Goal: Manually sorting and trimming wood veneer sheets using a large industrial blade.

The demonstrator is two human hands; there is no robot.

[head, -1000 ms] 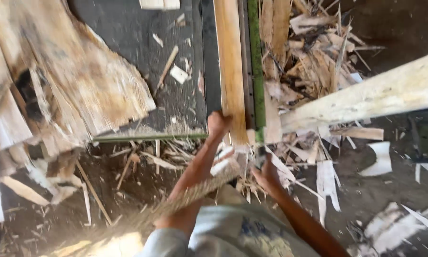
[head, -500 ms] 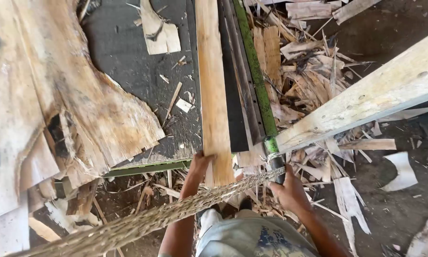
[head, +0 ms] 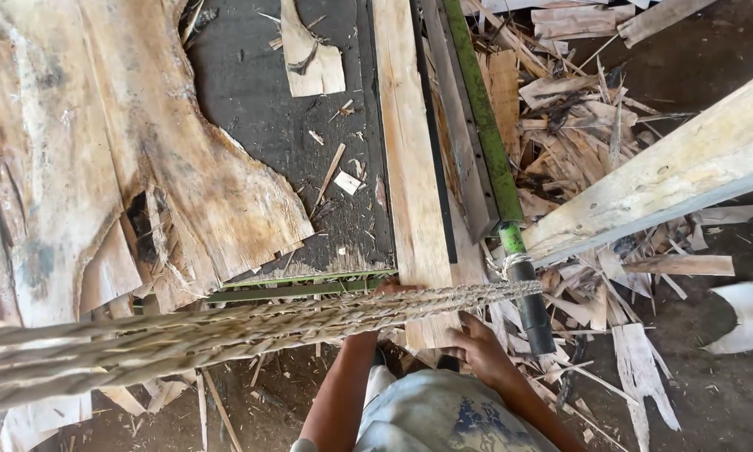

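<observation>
Both hands grip the near end of the plank [head: 410,167]: the left hand [head: 386,289] is mostly hidden behind the rope [head: 251,331], the right hand [head: 477,350] beneath it. Left of the plank lies bark [head: 142,151]; right, a green lever [head: 487,142].

Background only, all placed off the dark counter [head: 259,109]. Big ragged veneer sheet [head: 100,167] overhangs its left side, torn edge lying on the dark top. Small curled veneer offcut [head: 309,59] sits at the counter's far end. Loose chips [head: 347,182] scattered mid-counter. Right of the counter: heap of broken veneer scraps [head: 577,125] on the dirt floor [head: 711,393]. Pale timber beam [head: 678,167] crosses above that heap, slanting up to the right. White scraps [head: 749,318] on the floor, well right of the counter.
</observation>
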